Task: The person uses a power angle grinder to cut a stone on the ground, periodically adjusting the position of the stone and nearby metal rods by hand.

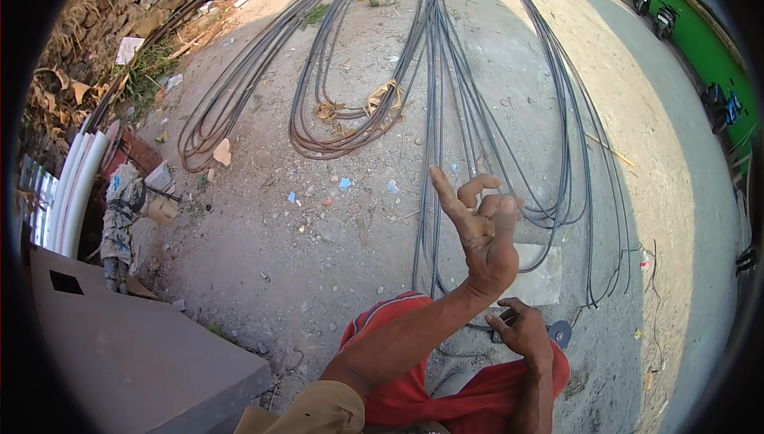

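My left hand [484, 231] is raised over the ground, index finger stretched out and the others loosely bent, with nothing in it. Lower and to its right, my right hand [522, 328] hovers by my red-clad knee. Its thumb and fingers are bent but apart, and I see nothing between them. Just right of that hand shows a round dark disc [559, 334] with a pale centre; whatever it is fixed to is hidden. Beyond both hands, long dark steel bars [434, 115] run away from me in bundles. A pale flat slab [538, 275] lies under some bar ends.
Rust-brown bent bars [326, 147] lie farther left. At near left stands a grey block-like surface [151, 346], with white pipes [79, 187] and a cloth-wrapped post [119, 219] behind it. Motorbikes [665, 20] stand along a green wall [700, 40] at far right.
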The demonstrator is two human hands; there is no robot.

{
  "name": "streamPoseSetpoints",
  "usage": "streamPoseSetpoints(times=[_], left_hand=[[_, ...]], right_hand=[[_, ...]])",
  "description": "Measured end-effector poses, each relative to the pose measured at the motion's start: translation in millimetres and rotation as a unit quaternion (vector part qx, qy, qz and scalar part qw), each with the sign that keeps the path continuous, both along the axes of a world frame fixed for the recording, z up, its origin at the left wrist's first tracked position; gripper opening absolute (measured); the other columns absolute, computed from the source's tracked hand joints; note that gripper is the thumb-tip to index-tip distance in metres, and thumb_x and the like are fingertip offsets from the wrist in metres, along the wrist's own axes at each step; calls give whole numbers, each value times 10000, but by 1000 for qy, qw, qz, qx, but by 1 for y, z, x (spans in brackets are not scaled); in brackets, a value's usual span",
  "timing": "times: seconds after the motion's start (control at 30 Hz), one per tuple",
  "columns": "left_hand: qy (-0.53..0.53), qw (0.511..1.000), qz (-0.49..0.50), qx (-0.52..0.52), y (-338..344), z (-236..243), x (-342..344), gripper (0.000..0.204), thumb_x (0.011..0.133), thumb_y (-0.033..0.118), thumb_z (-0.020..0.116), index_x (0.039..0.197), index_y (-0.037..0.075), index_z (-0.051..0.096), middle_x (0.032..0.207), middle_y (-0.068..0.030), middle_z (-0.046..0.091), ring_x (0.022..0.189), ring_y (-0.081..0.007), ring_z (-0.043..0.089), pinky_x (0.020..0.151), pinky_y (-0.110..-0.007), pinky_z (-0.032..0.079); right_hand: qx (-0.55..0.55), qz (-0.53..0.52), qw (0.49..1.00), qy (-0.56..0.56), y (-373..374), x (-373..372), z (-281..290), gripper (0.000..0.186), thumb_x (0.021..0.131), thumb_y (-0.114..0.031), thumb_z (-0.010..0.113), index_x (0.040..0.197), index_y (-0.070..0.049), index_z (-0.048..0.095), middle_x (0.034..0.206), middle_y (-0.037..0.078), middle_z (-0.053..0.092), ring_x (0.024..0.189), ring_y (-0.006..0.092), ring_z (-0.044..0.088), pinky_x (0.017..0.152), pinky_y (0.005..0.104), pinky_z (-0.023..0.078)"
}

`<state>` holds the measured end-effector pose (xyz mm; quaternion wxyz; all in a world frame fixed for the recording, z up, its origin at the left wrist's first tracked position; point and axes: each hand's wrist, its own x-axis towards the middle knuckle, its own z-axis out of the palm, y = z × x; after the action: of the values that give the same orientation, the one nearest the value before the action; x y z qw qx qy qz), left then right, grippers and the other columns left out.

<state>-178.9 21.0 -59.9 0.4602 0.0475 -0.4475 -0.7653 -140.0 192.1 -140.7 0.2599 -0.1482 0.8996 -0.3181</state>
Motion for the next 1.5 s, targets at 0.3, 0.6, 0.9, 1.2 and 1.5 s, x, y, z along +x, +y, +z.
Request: streamPoseSetpoints(times=[0.3, 0.6, 0.9, 1.2, 1.5], left_hand=[[16, 996, -73, 50, 29, 0, 6, 870, 941, 130, 517, 1466, 155, -176, 1139, -130, 412, 803, -147, 524, 713, -279, 492], [-18, 998, -45, -38, 34, 7, -8, 829, 953, 193, 475, 1459, 125, -179, 1120, -132, 439, 780, -188, 601, 647, -287, 532], [-221, 928, -256, -154, 32, -23, -10, 528, 952, 305, 503, 1401, 80, 343, 890, -49, 569, 751, -126, 589, 577, -239, 505], [-387, 456, -373, -709, 41, -24, 15, 567, 813, 348, 673, 1279, 62, 524, 912, -186, 649, 854, -354, 626, 742, -437, 480], [-365, 500, -362, -697, 30, 8, 44, 644, 814, 414, 669, 1345, 112, 465, 961, -189, 644, 929, -356, 614, 789, -429, 476]], right_hand=[[5, -29, 1000, 10, 17, 16, 16, 485, 742, -340, 771, 1065, -8, 628, 775, 177, 682, 725, 288, 685, 661, 358, 533], [16, -13, 999, 39, 22, 8, 23, 520, 763, -410, 734, 1097, -27, 623, 832, 164, 684, 797, 322, 672, 708, 398, 520], [-6, 14, 998, 54, 34, 14, 16, 479, 782, -375, 697, 1085, -18, 597, 923, 202, 664, 901, 371, 637, 767, 457, 502], [-397, -293, 851, 177, 144, 26, 40, 257, 898, -205, 643, 1051, 0, 639, 828, 50, 671, 779, 108, 630, 722, 268, 500], [-42, -575, 817, -23, 297, 106, -243, 438, 801, -327, 714, 1010, 54, 659, 855, 102, 682, 678, 140, 612, 637, 283, 493]])
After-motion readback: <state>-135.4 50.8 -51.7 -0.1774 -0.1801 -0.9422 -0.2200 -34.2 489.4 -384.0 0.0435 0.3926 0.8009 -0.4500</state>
